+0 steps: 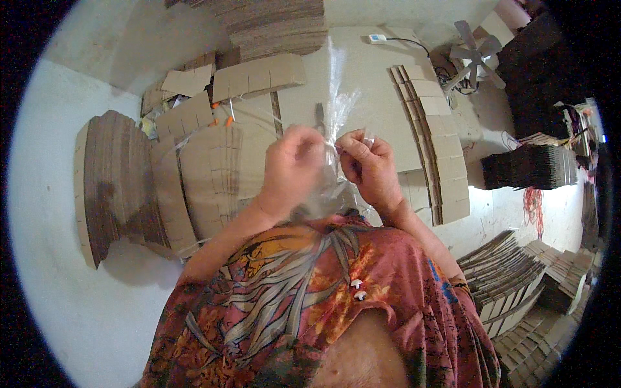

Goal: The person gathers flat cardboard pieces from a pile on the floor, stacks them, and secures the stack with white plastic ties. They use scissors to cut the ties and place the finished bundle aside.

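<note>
In the head view, the left hand (292,167) and the right hand (370,167) are raised side by side in front of the chest, both pinching a clear, crinkled plastic film strip (337,107) that rises between them toward the far side. The left fingers are curled shut on it; the right fingertips (354,143) nip its edge. The strip's lower part blurs against the red patterned shirt (310,291), so its end cannot be made out. Behind the hands lie flat brown cardboard sheets (213,161), partly hidden. A grey fan (475,55) stands far right, near a dark stack of board (530,167).
</note>
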`<state>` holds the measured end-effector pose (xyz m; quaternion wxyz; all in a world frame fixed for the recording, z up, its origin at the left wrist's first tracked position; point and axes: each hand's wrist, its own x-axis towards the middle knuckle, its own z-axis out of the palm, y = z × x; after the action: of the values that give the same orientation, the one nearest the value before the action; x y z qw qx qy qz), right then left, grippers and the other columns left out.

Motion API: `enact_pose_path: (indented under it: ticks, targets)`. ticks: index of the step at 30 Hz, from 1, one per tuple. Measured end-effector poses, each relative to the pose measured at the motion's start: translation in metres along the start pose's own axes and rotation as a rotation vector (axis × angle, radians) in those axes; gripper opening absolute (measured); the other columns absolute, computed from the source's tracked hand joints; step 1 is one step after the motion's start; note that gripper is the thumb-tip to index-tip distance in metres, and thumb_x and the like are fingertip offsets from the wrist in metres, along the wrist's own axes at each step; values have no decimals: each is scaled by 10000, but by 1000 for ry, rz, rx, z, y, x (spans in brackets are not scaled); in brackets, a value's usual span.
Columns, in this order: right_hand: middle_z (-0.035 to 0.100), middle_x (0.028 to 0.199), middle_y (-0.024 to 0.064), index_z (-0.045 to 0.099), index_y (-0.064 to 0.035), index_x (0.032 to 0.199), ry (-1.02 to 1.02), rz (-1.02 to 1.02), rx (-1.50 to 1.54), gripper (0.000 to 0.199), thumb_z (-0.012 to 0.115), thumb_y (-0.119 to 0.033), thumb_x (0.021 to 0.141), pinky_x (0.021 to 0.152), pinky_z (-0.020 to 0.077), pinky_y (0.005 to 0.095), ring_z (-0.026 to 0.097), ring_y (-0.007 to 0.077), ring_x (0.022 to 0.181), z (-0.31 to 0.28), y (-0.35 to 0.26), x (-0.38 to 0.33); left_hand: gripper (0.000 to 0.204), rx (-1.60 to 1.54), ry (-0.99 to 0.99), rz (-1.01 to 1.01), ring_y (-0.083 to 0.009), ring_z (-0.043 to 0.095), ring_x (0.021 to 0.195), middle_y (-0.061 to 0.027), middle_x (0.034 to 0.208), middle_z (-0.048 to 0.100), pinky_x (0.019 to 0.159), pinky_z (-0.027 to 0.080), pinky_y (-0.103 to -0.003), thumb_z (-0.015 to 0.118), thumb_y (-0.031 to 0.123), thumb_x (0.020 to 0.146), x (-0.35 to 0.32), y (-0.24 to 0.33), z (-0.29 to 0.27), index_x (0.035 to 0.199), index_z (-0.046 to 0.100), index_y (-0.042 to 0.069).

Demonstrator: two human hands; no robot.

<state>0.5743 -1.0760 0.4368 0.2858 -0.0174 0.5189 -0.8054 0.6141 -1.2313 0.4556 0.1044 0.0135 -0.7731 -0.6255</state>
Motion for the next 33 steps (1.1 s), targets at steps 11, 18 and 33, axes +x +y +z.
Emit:
enact_pose_path:
  ticks: [11, 18, 33]
  targets:
    - [506, 601, -1, 571, -25, 744, 31, 32, 154, 137, 569, -149, 800, 405, 274, 203, 377, 58, 458, -8, -1, 6, 72, -91, -139, -87, -42, 487, 748, 20, 802, 534, 639, 436, -209, 506, 12, 796, 0, 1, -4, 865, 524, 12]
    - [526, 597, 34, 550, -5, 744, 102, 32, 240, 110, 565, -97, 804, 366, 271, 193, 365, 60, 405, -2, -4, 0, 142, 85, -14, 161, -81, 518, 736, -37, 808, 530, 661, 449, -227, 516, -26, 761, -2, 0, -4, 896, 533, 15]
    - [484, 562, -16, 556, -48, 674, 125, 87, 159, 176, 560, -162, 809, 402, 288, 202, 391, 59, 450, -3, -7, -9, 64, -252, -100, -237, -46, 518, 712, 25, 806, 562, 624, 427, -182, 569, 27, 769, -5, 6, 1, 832, 574, 30]
